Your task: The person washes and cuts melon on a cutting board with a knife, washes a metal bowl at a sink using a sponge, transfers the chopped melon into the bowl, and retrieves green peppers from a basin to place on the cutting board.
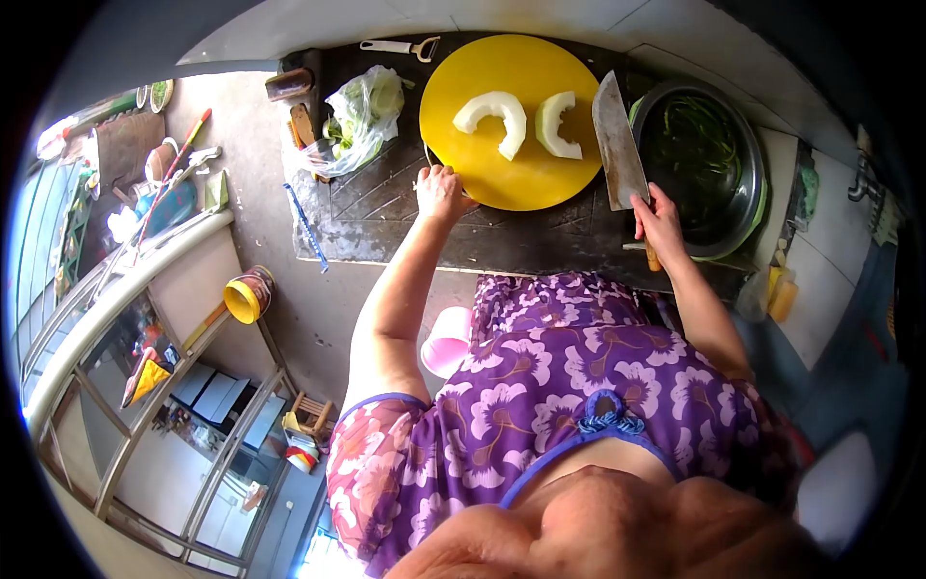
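Observation:
A round yellow cutting board lies on the dark counter. On it rest two curved pieces of pale, thick-fleshed gourd: a C-shaped one at the middle and another piece with a light green rind to its right. My left hand is closed at the board's lower left rim, its fingertips partly hidden. My right hand grips a cleaver by its wooden handle, the broad blade pointing away from me along the board's right edge.
Right of the cleaver stands a dark basin with long green vegetables in water. A plastic bag of greens sits left of the board, and a peeler lies behind it. A blue strip hangs by the counter's left edge.

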{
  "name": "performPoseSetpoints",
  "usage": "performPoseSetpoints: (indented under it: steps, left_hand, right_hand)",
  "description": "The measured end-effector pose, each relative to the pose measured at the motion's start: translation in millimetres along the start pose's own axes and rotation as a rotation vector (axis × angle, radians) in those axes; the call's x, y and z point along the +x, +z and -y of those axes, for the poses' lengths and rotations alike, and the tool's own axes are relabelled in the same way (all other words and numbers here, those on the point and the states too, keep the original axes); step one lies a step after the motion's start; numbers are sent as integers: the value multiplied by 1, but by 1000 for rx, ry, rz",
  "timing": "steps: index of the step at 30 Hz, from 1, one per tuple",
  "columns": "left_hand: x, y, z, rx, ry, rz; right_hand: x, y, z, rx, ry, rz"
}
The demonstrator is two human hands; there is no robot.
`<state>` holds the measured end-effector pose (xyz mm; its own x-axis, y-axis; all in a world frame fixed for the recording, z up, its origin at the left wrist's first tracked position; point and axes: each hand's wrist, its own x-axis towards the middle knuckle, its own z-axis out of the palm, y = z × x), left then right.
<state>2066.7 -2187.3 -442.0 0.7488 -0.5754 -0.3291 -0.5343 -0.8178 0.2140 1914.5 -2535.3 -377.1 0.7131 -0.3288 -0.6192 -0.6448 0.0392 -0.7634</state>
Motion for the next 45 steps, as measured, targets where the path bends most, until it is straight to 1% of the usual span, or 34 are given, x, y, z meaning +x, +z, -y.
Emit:
performPoseSetpoints:
  steps: [2, 3, 6, 7, 8, 9, 11, 12, 14, 15, 18, 19, 20, 23, 26, 27, 28, 30, 31, 32, 34, 35, 38, 39, 42, 45]
  left_hand:
    - [0, -4, 0, 3, -40, 49]
    - [2, -12, 0, 39, -71, 146]
    - [12, -20, -16, -78, -186, -104]
    - [23, -28, -32, -197, -258, -97]
    - [34, -25, -42, -436, -287, -86]
    - [44, -22, -56, -523, -261, -157]
    - [69, -9, -77, -544, -288, -200]
    - [77, -5, -83, -531, -316, -224]
    - [87, 0, -84, -530, -385, -153]
    - [89, -3, -84, -528, -422, -118]
    - [63, -16, -57, -406, -246, -56]
    - [49, -32, -47, -294, -203, -6]
    - [38, -29, -31, -225, -136, -34]
    - [25, -10, 10, -360, 72, -203]
    - [17, -19, -5, -606, -89, -280]
    - [17, -14, -8, -702, -171, -323]
    - [15, -6, -13, -594, -257, -470]
    - [16, 9, -25, -881, -629, -461]
    - [17, -1, -33, -992, -721, -310]
    - [23, 31, -35, -938, -760, -354]
    - [31, 29, -42, -1237, -737, -281]
    - [34, 28, -46, -1212, -754, -314]
    - [42, 14, -34, -1289, -730, -252]
    - [41, 0, -32, -1272, -747, -207]
    - [46, -2, -17, -1153, -680, -168]
    - [48, -5, -14, -1169, -667, -141]
  right_hand:
    - [1, -2, 2, -38, -12, -11]
    - [-1, -3, 3, -64, -22, -20]
    - [-1, -5, -2, -92, -44, -21]
    - [0, -5, 0, -104, -56, -1]
    - [-1, -5, 2, -118, -65, 19]
    - [-3, -1, 1, -129, -68, 4]
    - [-9, 9, 5, -161, -85, 9]
    - [-10, 11, 13, -245, -47, 87]
    - [-8, 22, 8, -250, -143, 111]
    - [-9, 28, 10, -247, -134, 108]
    - [-9, 39, 18, -247, -105, 104]
    - [-7, 42, 19, -281, -201, 100]
    - [-6, 45, 27, -373, -236, 108]
    - [-5, 58, 50, -638, -359, 143]
    - [-3, 74, 52, -800, -520, 127]
    - [-2, 81, 51, -867, -564, 100]
    - [0, 85, 52, -901, -562, 99]
    - [4, 91, 55, -970, -554, 97]
    - [7, 92, 58, -1003, -558, 112]
    - [10, 93, 61, -1036, -563, 129]
    - [12, 94, 67, -1104, -574, 164]
    - [12, 94, 70, -1140, -577, 182]
    - [11, 95, 74, -1207, -568, 205]
    - [10, 95, 75, -1221, -563, 206]
    - [9, 95, 72, -1282, -523, 203]
    - [15, 99, 68, -1253, -527, 244]
